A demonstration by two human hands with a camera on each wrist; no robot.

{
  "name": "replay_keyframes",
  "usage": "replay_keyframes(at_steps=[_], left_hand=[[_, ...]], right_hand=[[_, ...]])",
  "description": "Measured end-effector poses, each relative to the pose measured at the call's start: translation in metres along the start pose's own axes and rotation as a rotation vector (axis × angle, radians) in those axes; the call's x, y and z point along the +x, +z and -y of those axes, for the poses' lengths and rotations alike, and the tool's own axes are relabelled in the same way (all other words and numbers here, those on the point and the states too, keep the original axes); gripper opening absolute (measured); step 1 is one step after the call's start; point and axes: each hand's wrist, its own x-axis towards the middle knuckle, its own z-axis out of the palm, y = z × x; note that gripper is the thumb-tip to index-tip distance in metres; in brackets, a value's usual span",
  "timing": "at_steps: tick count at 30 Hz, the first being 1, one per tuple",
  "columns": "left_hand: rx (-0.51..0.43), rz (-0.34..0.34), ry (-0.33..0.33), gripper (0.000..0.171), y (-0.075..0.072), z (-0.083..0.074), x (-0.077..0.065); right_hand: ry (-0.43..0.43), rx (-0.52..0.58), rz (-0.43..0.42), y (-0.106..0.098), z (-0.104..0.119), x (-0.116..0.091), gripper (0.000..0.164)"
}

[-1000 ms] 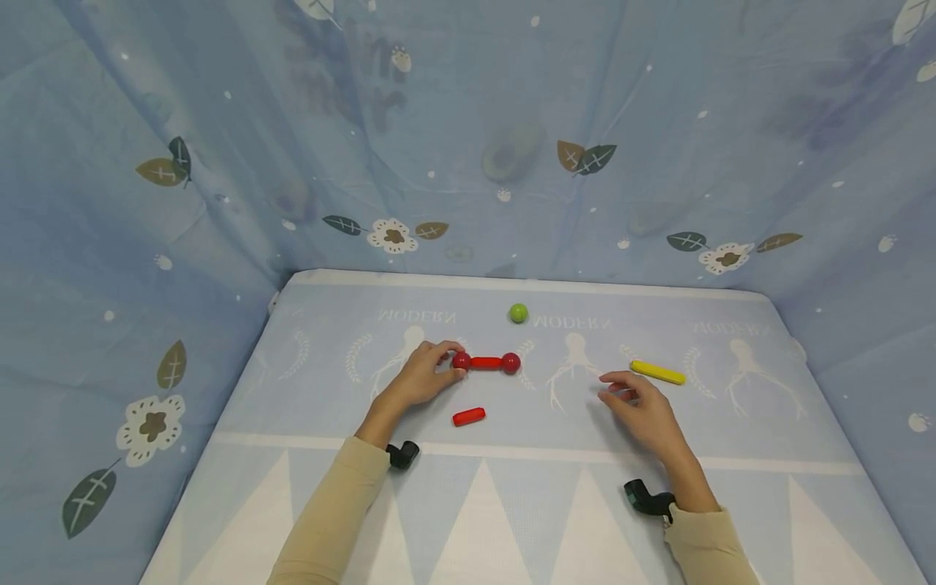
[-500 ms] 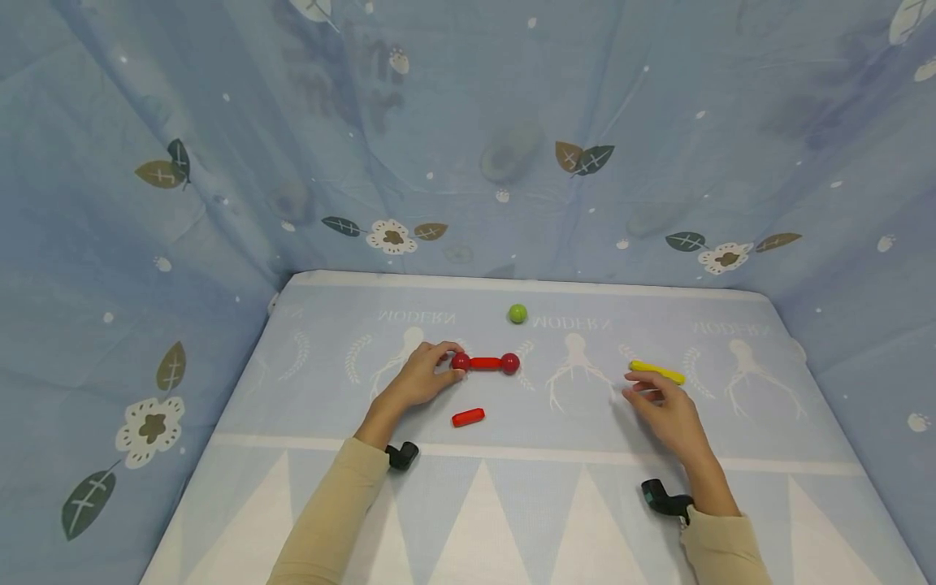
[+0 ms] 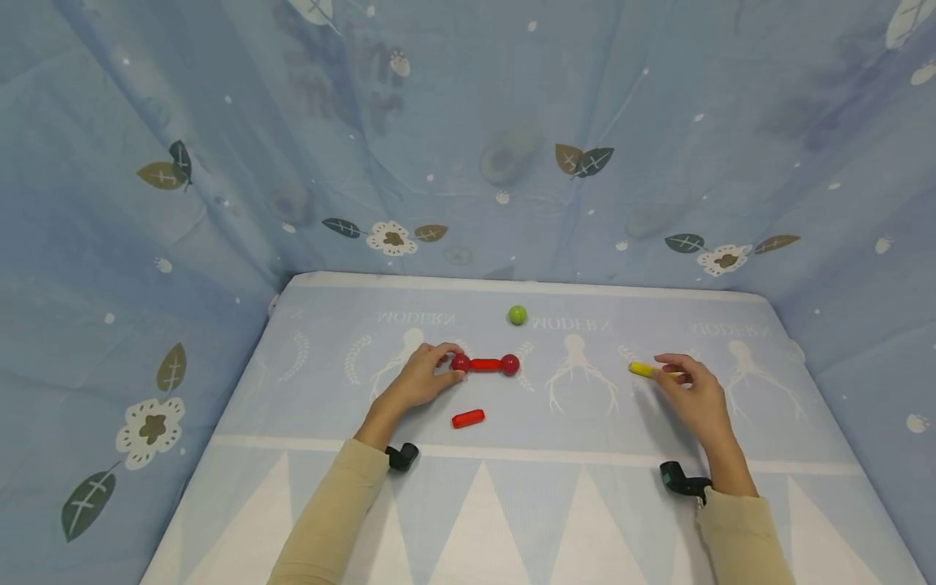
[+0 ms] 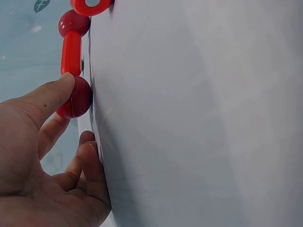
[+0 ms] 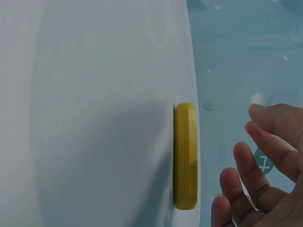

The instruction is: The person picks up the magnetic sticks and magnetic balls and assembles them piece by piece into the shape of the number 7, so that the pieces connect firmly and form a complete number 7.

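Note:
My left hand (image 3: 422, 378) pinches a dark red ball (image 4: 82, 97) between thumb and finger. A bright red rod (image 3: 485, 365) joins that ball to a second dark red ball (image 3: 509, 365), like a small dumbbell lying on the table. On the right side, my right hand (image 3: 691, 394) hovers over a yellow grooved stick (image 5: 185, 156), overlapping its right part in the head view. From the right wrist, a gap shows between that stick and the relaxed, parted fingers, which hold nothing.
A loose short red rod (image 3: 468, 418) lies nearer to me than the dumbbell. Toward the back stands a green ball (image 3: 517, 314). The patterned table (image 3: 556, 496) ends at a blue curtain (image 3: 468, 146) at the back and sides.
My right hand has moved right and slightly away from me, from left of the yellow stick to above it. The left hand and the red dumbbell have stayed in place.

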Motion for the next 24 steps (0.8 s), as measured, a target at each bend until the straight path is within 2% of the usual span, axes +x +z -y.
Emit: replay_keyframes(at_steps=[7,16,24], left_hand=[[-0.008,-0.002,-0.005,0.037,0.000,0.001,0.000],[-0.009,0.003,0.006,0.038,0.000,0.001,-0.001],[-0.003,0.004,-0.013,0.039,0.000,0.000,-0.001]], right_hand=[[0.039,0.011,0.019,-0.003,-0.009,0.015,0.039],[-0.018,-0.070,0.142,0.004,-0.024,0.029,0.034],[-0.034,-0.092,0.158,0.007,-0.027,0.031,0.034]])
